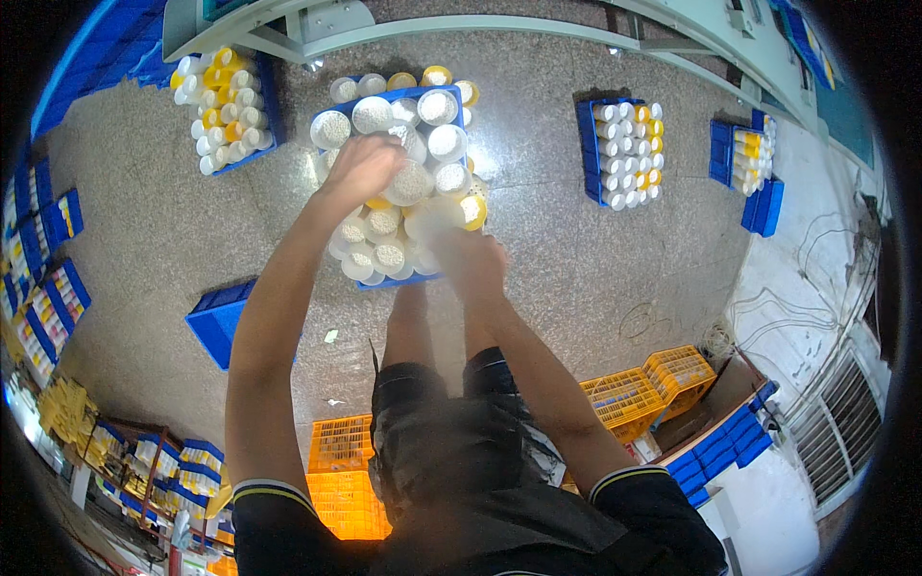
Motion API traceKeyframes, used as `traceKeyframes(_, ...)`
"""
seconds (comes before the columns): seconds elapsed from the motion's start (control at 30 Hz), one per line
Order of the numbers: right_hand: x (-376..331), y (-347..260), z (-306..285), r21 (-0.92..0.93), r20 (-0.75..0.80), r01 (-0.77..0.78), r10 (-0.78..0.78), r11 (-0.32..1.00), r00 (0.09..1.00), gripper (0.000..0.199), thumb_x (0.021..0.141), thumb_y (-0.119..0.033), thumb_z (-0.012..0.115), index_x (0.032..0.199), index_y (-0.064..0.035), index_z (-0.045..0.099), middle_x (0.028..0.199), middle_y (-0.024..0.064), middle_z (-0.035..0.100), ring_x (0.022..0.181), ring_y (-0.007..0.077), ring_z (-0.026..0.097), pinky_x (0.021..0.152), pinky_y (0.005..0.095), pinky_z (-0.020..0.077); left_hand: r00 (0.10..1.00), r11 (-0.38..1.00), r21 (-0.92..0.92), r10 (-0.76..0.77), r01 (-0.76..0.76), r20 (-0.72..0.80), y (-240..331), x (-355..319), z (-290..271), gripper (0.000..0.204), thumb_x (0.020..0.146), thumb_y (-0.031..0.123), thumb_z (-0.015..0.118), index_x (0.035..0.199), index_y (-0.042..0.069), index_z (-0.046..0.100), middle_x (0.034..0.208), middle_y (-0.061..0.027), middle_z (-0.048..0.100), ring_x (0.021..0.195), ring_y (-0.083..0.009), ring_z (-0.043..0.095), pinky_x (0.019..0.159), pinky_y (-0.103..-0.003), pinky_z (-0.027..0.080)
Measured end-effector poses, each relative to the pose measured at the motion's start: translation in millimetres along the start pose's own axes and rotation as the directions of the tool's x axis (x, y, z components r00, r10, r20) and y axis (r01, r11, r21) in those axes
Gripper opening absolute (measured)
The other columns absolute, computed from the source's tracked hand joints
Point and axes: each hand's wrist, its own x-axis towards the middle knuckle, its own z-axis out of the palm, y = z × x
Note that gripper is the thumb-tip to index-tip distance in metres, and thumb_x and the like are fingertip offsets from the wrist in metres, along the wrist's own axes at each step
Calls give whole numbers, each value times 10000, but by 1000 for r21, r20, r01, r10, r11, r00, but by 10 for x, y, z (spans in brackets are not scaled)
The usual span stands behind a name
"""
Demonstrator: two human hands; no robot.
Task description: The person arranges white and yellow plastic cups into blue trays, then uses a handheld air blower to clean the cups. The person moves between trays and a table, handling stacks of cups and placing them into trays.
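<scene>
In front of me stands a blue crate [465, 134] packed with translucent white and yellow cups, many filled with white pellets. My left hand [368, 165] is over the crate's left half, its fingers closed above the cups. Whatever lies in its fingers is hidden. One pellet-filled cup [410, 182] is just to the right of this hand. At the crate's near right side my right hand [477, 261] is closed and smeared by motion. It grips a blurred translucent cup [434, 220], held over the other cups. A yellow-rimmed cup [473, 212] with pellets is close by.
Blue crates of white and yellow cups stand on the floor at far left [273, 106] and right [589, 154]. A blue bin [219, 317] lies left of my legs. Orange crates [341, 480] are beside me, more [624, 398] at right. A metal frame [461, 40] crosses the far side.
</scene>
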Motion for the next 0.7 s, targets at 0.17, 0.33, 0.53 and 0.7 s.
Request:
traceKeyframes(0.17,250,-75,255,-122,28,-23,27,992,999,149,868,-217,612,860,-81,671,812,129,678,764,298,688,674,425,540,996,991,108,-83,80,22,-120,155,102,128,843,188,671,865,71,721,953,-91,694,934,-266,665,785,-380,548)
traceKeyframes(0.33,444,-28,585,154,-205,3,29,988,978,171,861,-232,656,863,-62,672,753,156,674,738,362,667,659,461,527,999,979,203,-24,32,-41,-237,296,292,119,835,184,668,840,76,715,909,-73,690,940,-245,667,784,-371,550)
traceKeyframes(0.53,543,92,1115,160,-175,-79,107,984,979,272,868,-189,638,1092,-36,628,799,193,670,781,386,657,695,485,526,989,977,154,-144,146,-24,-277,394,567,183,872,231,644,904,58,692,1013,-91,673,978,-254,663,799,-386,549)
traceKeyframes(0.7,492,63,1408,104,-143,-163,177,981,974,429,888,-184,615,1274,-10,542,801,190,664,761,377,654,683,484,527,979,980,61,-186,191,-87,-139,307,510,239,913,241,637,1049,51,687,1134,-93,656,1017,-278,651,835,-397,540)
